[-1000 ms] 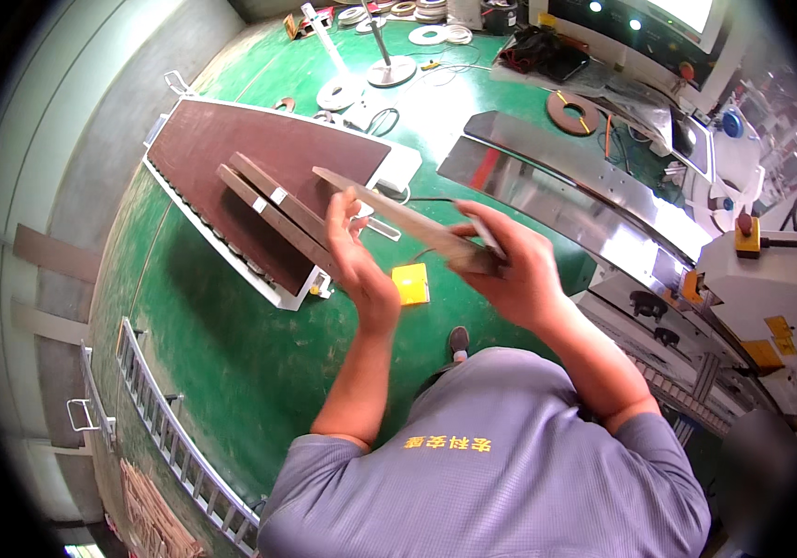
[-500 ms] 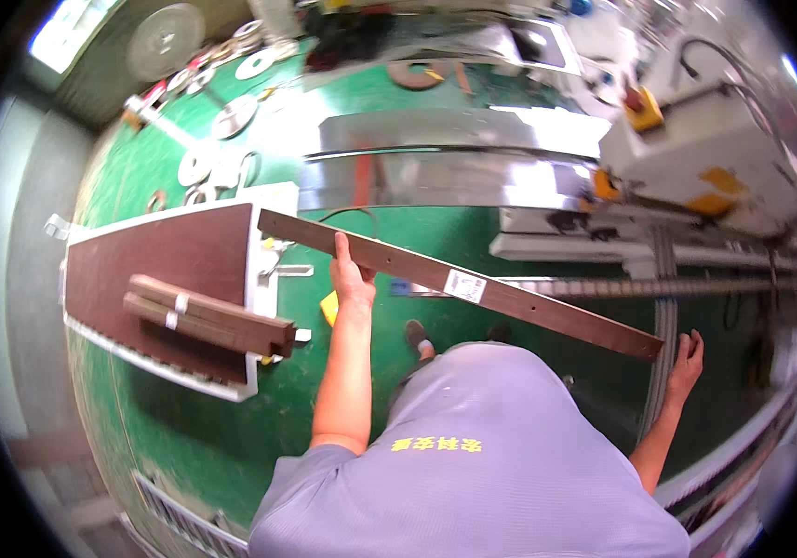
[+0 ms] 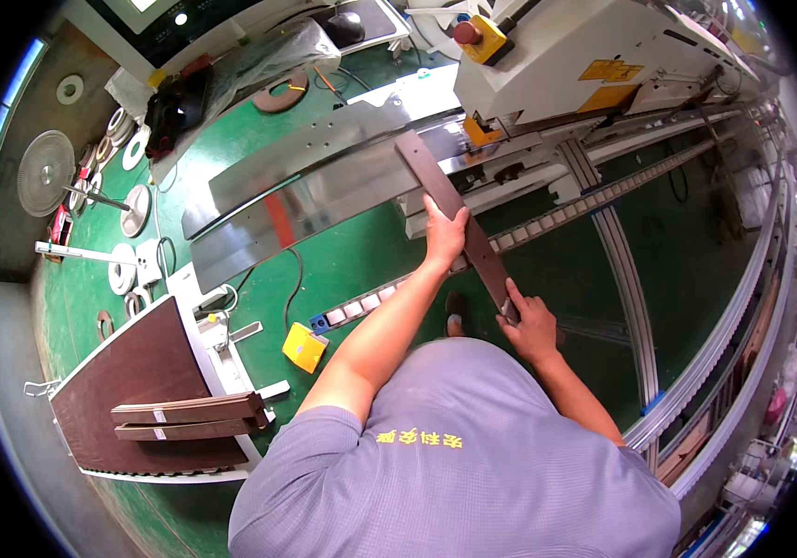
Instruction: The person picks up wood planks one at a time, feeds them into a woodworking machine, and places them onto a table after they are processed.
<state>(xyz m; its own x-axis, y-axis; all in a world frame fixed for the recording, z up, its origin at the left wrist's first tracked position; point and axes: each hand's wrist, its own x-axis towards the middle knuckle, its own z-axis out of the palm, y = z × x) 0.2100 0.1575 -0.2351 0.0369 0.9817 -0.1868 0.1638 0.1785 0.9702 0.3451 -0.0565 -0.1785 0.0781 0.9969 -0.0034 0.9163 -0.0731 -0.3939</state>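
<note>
A long, narrow brown board [image 3: 480,253] slants before me, its far end over the shiny steel plates [image 3: 324,200] and its near end by my body. My left hand [image 3: 445,234] grips its left edge around the middle, closed on it. Close to the near end, my right hand [image 3: 532,325] holds the board from the right, fingers closed around it. Small holes show along the board's face. The undersides of both grips are hidden.
A machine [image 3: 566,70] with a red stop button [image 3: 465,33] stands beyond the plates. A roller track [image 3: 556,221] runs under the board. Left, a brown-topped table [image 3: 138,363] carries stacked brown strips [image 3: 184,410]. A yellow box [image 3: 305,348] lies low near my left arm.
The view and my body have turned to the right. The board has swung to point away from me toward the machine, and my right hand has closed on its near end. The white label no longer shows.
</note>
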